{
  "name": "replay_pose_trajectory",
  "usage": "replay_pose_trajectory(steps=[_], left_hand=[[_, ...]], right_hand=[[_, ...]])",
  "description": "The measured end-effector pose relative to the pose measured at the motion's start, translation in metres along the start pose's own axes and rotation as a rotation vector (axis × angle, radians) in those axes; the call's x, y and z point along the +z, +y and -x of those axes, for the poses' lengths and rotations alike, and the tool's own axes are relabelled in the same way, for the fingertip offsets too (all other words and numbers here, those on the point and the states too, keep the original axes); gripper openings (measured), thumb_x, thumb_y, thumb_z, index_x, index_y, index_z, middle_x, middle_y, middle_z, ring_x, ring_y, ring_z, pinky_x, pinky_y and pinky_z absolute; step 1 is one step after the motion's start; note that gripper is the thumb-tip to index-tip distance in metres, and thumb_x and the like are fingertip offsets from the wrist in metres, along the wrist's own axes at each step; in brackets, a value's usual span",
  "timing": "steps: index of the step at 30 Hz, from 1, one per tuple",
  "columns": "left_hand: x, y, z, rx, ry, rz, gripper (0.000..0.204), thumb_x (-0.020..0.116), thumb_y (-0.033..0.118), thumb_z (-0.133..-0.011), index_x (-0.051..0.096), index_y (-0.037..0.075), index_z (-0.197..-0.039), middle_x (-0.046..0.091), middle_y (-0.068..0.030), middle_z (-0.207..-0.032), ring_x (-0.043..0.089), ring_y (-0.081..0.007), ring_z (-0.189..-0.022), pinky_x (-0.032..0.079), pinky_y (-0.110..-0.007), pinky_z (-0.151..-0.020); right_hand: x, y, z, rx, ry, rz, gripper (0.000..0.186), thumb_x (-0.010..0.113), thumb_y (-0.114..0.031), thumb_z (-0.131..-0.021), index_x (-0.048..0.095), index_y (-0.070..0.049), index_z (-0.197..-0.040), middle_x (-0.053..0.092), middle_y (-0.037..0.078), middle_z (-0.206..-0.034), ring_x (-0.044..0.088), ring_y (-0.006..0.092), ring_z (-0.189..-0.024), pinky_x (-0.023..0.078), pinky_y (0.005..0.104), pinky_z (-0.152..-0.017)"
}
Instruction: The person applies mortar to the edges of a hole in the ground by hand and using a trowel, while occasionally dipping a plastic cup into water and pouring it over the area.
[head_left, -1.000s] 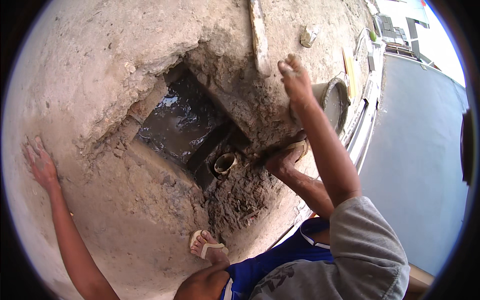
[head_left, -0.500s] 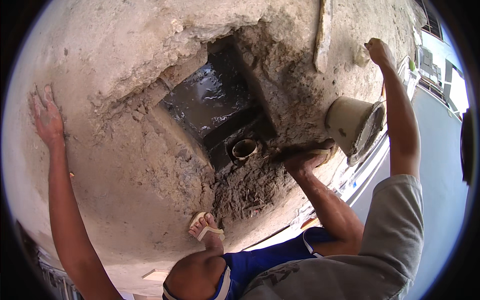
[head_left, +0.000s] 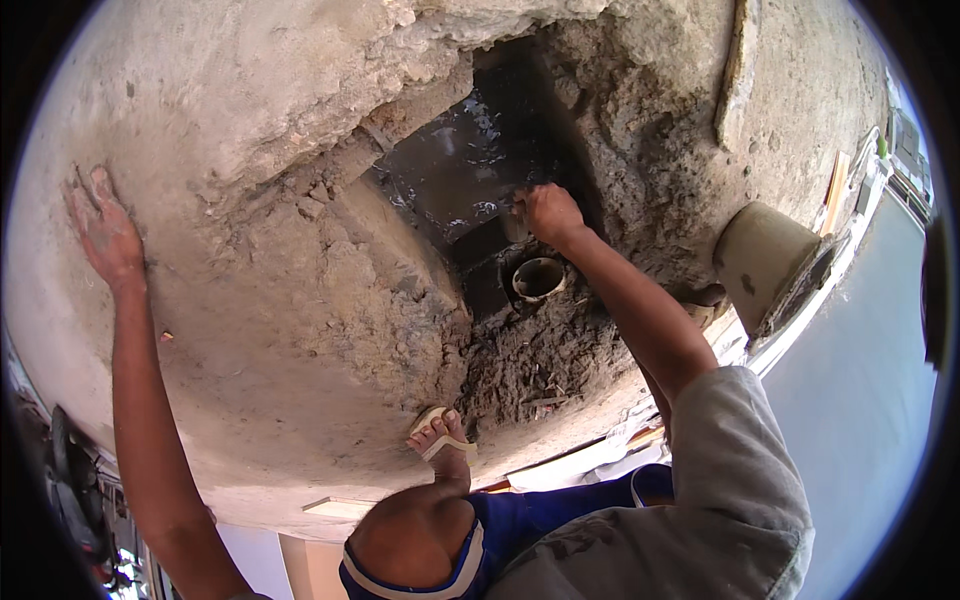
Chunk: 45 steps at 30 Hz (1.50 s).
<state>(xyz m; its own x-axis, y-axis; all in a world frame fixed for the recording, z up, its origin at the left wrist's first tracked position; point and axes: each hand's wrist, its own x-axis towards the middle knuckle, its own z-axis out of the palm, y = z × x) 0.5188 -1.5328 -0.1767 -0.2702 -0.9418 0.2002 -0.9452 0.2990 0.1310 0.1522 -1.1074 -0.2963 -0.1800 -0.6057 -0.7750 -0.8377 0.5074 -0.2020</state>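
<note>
My right hand [head_left: 555, 215] is closed on a small, pale cup-like container [head_left: 515, 222], mostly hidden by the fingers. It is held low inside a square pit with dark, wet water [head_left: 440, 165] at its bottom. Just nearer to me than that hand, a round pipe mouth [head_left: 538, 279] stands up from the mud. Far to the left, my left hand [head_left: 108, 240] lies flat on the dusty concrete with its fingers apart, holding nothing.
A grey, mud-stained bucket [head_left: 765, 255] stands right of the pit. Broken concrete [head_left: 420, 100] and loose soil [head_left: 540, 370] rim the hole. A wooden strip [head_left: 738, 80] lies at the far right. My sandalled foot [head_left: 440, 435] rests at the near edge.
My right hand has swung from the far right, beyond the bucket, leftward and down into the pit with the small container. The left hand stays flat; the view has shifted slightly.
</note>
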Motion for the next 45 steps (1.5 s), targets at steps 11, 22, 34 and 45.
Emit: replay_pose_trajectory(steps=[11, 22, 34, 45], left_hand=[[-0.006, -0.055, -0.007, 0.107, -0.104, -0.087, 0.057, 0.031, 0.037, -0.103, 0.037, -0.006, -0.141, 0.036, -0.0213, -0.148, 0.031, -0.0336, -0.138, 0.021, -0.038, -0.115], [-0.005, -0.073, -0.001, 0.380, -0.115, -0.193, 0.050, 0.030, 0.028, -0.103, 0.044, -0.010, -0.132, 0.041, -0.0236, -0.142, 0.035, -0.0353, -0.134, 0.025, -0.040, -0.113], [0.000, -0.003, 0.003, 0.034, -0.014, -0.116, 0.056, 0.033, 0.043, -0.102, 0.033, 0.009, -0.147, 0.031, -0.0161, -0.151, 0.028, -0.0305, -0.141, 0.022, -0.040, -0.116], [0.021, -0.032, 0.006, -0.094, 0.090, -0.167, 0.077, 0.031, 0.068, -0.091, 0.035, 0.015, -0.147, 0.030, -0.0071, -0.154, 0.029, -0.0267, -0.141, 0.022, -0.044, -0.116]], right_hand=[[0.230, 0.101, -0.142, 0.121, 0.350, 0.256, 0.029, 0.056, -0.029, -0.085, 0.066, -0.003, -0.095, 0.064, 0.019, -0.096, 0.064, 0.0304, -0.091, 0.051, 0.0490, -0.081], [0.161, 0.036, -0.189, 0.034, 0.254, 0.015, 0.027, 0.049, -0.020, -0.088, 0.071, -0.007, -0.080, 0.068, 0.017, -0.080, 0.067, 0.0367, -0.079, 0.054, 0.0491, -0.078], [0.076, -0.098, -0.105, -0.140, 0.274, -0.248, 0.024, 0.055, -0.029, -0.090, 0.069, -0.009, -0.093, 0.068, 0.018, -0.090, 0.066, 0.0375, -0.081, 0.053, 0.0468, -0.073], [-0.131, -0.043, 0.189, -0.125, 0.494, -0.498, 0.017, 0.070, -0.015, -0.086, 0.067, -0.004, -0.098, 0.068, 0.008, -0.085, 0.065, 0.0158, -0.074, 0.051, 0.0301, -0.064]])
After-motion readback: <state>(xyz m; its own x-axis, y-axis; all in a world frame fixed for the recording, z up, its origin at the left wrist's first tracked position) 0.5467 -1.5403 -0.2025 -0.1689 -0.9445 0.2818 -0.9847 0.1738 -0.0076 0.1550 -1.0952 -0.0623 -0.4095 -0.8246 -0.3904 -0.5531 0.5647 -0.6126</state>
